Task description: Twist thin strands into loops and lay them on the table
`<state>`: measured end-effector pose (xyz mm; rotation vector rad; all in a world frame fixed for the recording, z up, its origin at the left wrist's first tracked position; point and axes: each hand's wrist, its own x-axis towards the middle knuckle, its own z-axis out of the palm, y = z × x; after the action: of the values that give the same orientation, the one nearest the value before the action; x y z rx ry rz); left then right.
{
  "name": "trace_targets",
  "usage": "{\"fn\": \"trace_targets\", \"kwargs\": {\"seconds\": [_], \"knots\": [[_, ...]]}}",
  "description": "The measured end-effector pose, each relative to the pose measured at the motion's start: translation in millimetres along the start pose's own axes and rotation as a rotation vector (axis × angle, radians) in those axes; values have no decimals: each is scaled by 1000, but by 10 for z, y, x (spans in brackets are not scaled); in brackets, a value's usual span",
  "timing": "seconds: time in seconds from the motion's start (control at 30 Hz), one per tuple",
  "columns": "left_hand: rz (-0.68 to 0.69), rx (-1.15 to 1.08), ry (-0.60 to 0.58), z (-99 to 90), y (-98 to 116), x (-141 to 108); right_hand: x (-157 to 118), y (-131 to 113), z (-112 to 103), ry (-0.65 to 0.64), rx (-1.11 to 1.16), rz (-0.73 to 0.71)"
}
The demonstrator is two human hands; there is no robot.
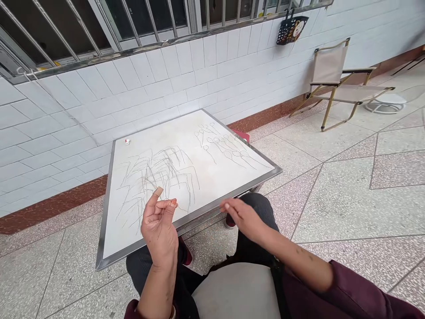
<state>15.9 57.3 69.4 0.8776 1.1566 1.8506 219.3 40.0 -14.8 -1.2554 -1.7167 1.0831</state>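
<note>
My left hand is raised over the table's near edge, thumb and a fingertip pinched together. A thin dark wire seems to be in that pinch, though it barely shows against the palm. Another fingertip wears a beige wrap. To the right, my right hand hovers by the table edge with fingers pressed together; anything between them is too small to make out. Many bent thin wires lie scattered on the left of the white tabletop. Several wires with a round loop at one end lie on the right.
A small white-and-red object sits at the table's far left corner. Behind stands a white tiled wall with a barred window. A black basket hangs from the ledge. A folding chair stands right, on the terrazzo floor.
</note>
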Motion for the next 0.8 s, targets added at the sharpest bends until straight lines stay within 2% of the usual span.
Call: {"fn": "trace_targets", "kwargs": {"seconds": [0.07,0.13,0.2,0.27,0.43,0.6,0.8], "knots": [[4,26,-26,32,19,-45,59,-143,-125,241,-189,-81],[-4,39,-50,75,17,-92,132,-345,-125,257,-277,-247],[-18,45,-63,112,2,-130,210,-521,-14,213,-352,-406],[-35,40,-73,131,-13,-156,275,-618,142,208,-442,-498],[-76,9,-83,115,-13,-181,314,-614,367,235,-497,-512],[-107,25,-90,92,-37,-189,299,-592,374,200,-399,-449],[-144,-51,-126,53,-108,-179,312,-622,375,220,-378,-412]]}}
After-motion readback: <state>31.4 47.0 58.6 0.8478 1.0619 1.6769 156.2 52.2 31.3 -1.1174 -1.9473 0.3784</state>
